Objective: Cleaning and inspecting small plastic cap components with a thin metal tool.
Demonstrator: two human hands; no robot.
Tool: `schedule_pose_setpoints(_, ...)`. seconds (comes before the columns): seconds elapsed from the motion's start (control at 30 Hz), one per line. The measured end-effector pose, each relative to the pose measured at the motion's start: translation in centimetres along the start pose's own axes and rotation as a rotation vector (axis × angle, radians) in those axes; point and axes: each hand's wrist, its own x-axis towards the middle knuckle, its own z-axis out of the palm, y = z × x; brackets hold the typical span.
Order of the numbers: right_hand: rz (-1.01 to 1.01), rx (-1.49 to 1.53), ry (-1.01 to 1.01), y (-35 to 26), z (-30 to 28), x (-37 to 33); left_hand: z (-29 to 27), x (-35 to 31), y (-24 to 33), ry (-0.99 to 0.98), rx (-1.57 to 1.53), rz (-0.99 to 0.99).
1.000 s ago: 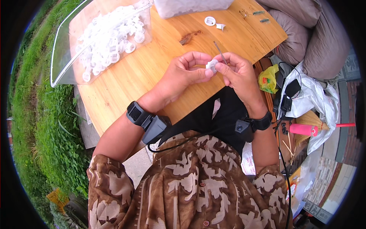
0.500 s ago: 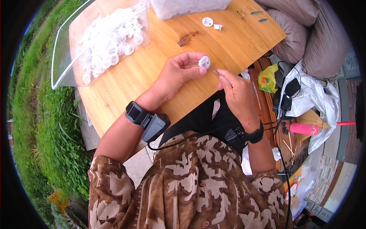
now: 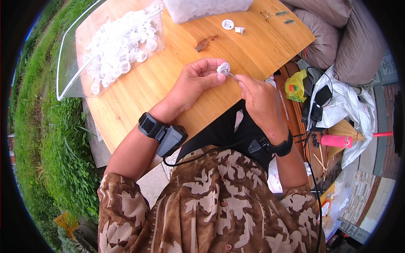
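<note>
Over the wooden table, my left hand pinches a small round white plastic part between thumb and fingers. My right hand grips a thin metal rod-like tool, its tip against the face of that part. Most of the tool is hidden in my fingers, so its exact kind does not show. Farther back on the table lie a white plastic ring and a smaller white plastic piece.
A clear bin at the left has many white plastic parts piled in it. A translucent tub stands at the back. Small green pieces lie near the far right corner. Grey sacks and a pink bottle are at the right.
My right hand has moved slightly left and up, bringing the tool tip onto the white part. The part has tilted toward the tool in my left hand.
</note>
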Motion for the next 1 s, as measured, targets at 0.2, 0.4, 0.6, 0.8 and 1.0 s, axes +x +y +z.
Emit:
schedule_pose_setpoints(0.2,-0.008,-0.048,0.0,-0.5,-0.1,0.1,0.3,0.0,0.2,0.023,0.04,0.021)
schedule_pose_setpoints(0.4,0.023,-0.128,0.028,-1.0,0.4,-0.4,0.9,-0.2,-0.1,0.074,0.138,0.043)
schedule_pose_setpoints(0.6,-0.002,-0.162,0.026,-1.1,0.0,-0.8,1.1,-0.3,0.2,0.1,0.12,0.028)
schedule_pose_setpoints(0.8,-0.043,-0.188,0.039,-0.9,0.0,-0.6,1.0,-0.3,0.1,0.096,0.127,0.025)
schedule_pose_setpoints(1.0,-0.038,-0.208,0.026,-1.2,-0.1,-0.5,1.2,-0.3,0.2,0.103,0.12,0.021)
